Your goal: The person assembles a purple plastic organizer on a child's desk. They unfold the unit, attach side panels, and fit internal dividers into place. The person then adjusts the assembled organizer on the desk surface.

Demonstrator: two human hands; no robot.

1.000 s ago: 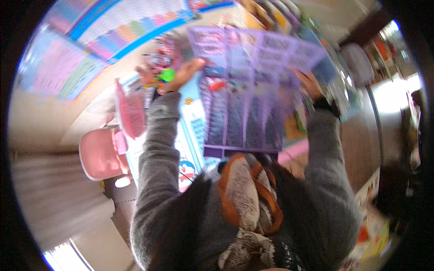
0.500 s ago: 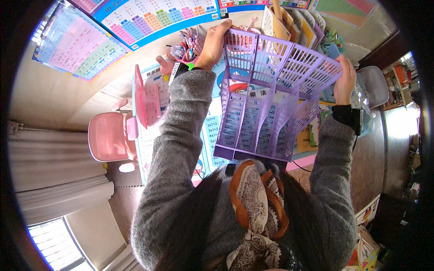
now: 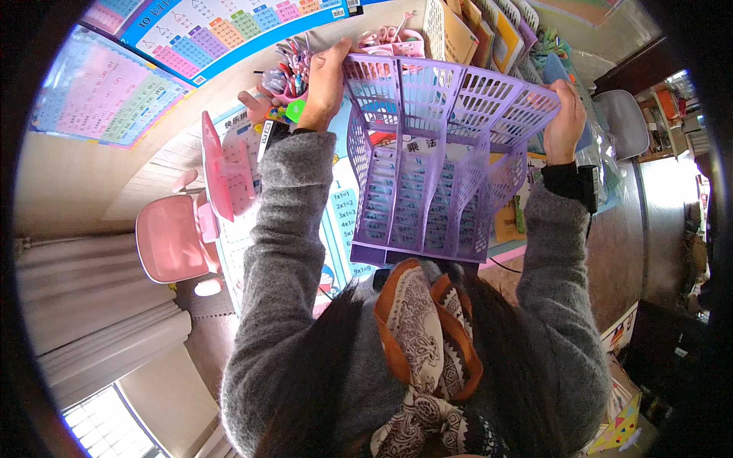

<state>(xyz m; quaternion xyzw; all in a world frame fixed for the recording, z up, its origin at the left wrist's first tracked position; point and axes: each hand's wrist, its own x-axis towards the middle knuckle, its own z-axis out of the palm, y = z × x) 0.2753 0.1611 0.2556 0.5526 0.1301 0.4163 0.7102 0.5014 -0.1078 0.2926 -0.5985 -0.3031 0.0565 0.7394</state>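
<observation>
A purple plastic file rack [image 3: 439,164] with several perforated dividers is held up over the desk in front of me. My left hand [image 3: 324,80] grips its upper left corner. Its upper right corner is gripped by my right hand [image 3: 565,118], which has a dark watch at the wrist. The rack's compartments look empty. Grey sleeves cover both forearms, and a patterned orange scarf [image 3: 420,336] hangs at my chest.
A pen cup with scissors and pens [image 3: 286,72] stands by my left hand. Upright books and folders [image 3: 489,27] fill the desk's back. A pink stand [image 3: 225,172] and pink chair [image 3: 168,237] are at left. Coloured charts [image 3: 229,30] hang on the wall.
The rack has tilted from nearly flat and face-on to show its dividers and has come closer to me. Both hands kept their grip on its corners.
</observation>
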